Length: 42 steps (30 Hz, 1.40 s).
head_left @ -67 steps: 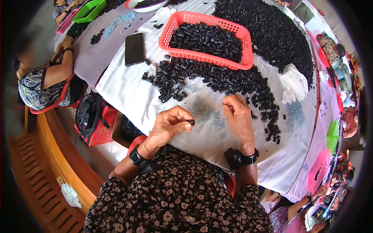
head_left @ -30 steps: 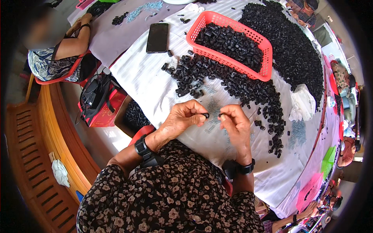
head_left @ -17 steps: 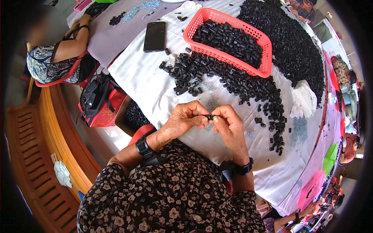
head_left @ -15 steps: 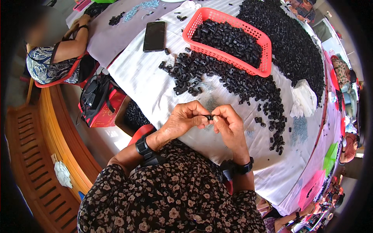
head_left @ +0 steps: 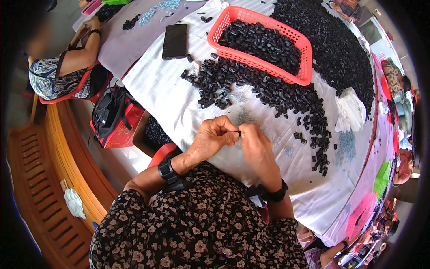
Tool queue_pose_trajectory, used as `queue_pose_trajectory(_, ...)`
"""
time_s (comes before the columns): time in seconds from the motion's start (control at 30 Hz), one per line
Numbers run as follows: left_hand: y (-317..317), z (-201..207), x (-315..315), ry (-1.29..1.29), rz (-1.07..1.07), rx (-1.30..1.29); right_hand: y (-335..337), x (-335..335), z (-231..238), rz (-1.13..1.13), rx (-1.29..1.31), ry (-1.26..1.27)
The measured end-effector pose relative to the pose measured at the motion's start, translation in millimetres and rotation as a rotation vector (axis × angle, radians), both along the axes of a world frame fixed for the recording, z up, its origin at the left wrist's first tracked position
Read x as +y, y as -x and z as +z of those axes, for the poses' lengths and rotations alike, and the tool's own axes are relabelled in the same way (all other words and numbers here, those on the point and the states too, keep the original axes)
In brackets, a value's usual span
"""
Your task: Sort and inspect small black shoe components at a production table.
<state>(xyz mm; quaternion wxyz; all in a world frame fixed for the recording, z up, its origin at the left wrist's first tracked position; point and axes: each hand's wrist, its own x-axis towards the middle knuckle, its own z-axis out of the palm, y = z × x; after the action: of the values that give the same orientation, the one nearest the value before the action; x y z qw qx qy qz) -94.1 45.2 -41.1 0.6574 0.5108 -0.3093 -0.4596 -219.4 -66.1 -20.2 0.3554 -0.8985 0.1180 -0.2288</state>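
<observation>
"See that? The right hand (head_left: 256,145) has just rolled over; its back faces up now, where its thumb showed a moment ago."

"And the little black piece (head_left: 239,133)?"

"Pinched by the left hand (head_left: 210,138), between thumb and finger, right fingers up close. Whether they grip it, I can't tell. Looks to me like a twist on it. The black pile (head_left: 264,87) lies just beyond both hands, the red basket (head_left: 305,67) farther out."
</observation>
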Motion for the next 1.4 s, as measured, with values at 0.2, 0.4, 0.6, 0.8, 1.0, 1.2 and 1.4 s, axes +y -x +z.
queue_pose_trajectory(0.2, 8.4, 3.2, -5.0, -0.095, 0.153, -0.062, -7.5, 17.3, 5.9, -0.063, 0.072, 0.210)
queue_pose_trajectory(0.4, 18.9, -3.8, -11.5, -0.112, 0.234, -0.123, -10.9, 16.6, -15.9, -0.170, 0.013, 0.381)
queue_pose_trajectory(0.6, 26.1, -15.5, -18.4, -0.098, 0.301, -0.111, -11.7, 17.8, -25.6, -0.202, -0.002, 0.342)
queue_pose_trajectory(0.8, 29.7, -13.6, -22.0, -0.101, 0.350, -0.096, -13.9, 18.6, -26.2, -0.226, -0.023, 0.261)
queue_pose_trajectory(1.0, 29.0, -10.1, -25.7, -0.042, 0.385, 0.023, -18.4, 18.7, -32.6, -0.301, -0.105, 0.257)
queue_pose_trajectory(1.2, 33.0, -15.7, -26.3, -0.097, 0.408, -0.125, -14.4, 19.7, -26.1, -0.253, -0.043, 0.238)
queue_pose_trajectory(1.4, 32.5, -16.0, -29.2, -0.104, 0.385, -0.102, -15.2, 14.9, -26.2, -0.229, -0.063, 0.221)
